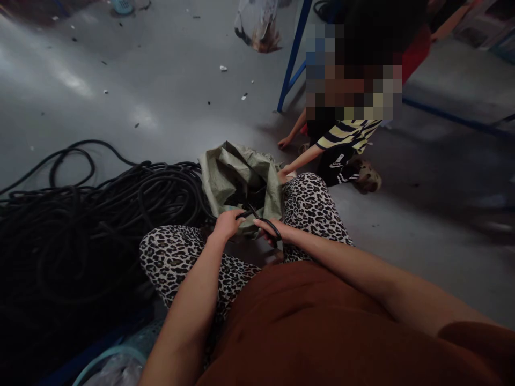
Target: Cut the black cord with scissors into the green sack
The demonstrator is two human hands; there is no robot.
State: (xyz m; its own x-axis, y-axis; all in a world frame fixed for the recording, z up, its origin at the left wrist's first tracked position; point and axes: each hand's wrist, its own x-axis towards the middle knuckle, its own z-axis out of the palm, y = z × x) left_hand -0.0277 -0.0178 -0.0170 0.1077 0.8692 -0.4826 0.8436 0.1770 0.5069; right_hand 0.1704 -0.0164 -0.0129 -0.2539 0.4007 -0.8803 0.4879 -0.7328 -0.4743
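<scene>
My left hand (228, 224) is closed around a black rubber cord (243, 214), whose end points to the right. Black-handled scissors (270, 225) are gripped in my right hand (273, 229), and their blades meet the cord just above the sack's near rim. Between my knees stands an open pale green woven sack (217, 179) with dark pieces inside, too dim to make out singly. To the left of the sack lies a large heap of black cord (169, 187) in loose coils.
Two people crouch beyond my right knee; one, in a striped shirt (348, 134), has a hand at the sack's right side. A blue metal frame leg (292, 59) stands behind them. A plastic bag (257, 24) and small scraps lie on the floor. A light blue basket (108, 354) sits at lower left.
</scene>
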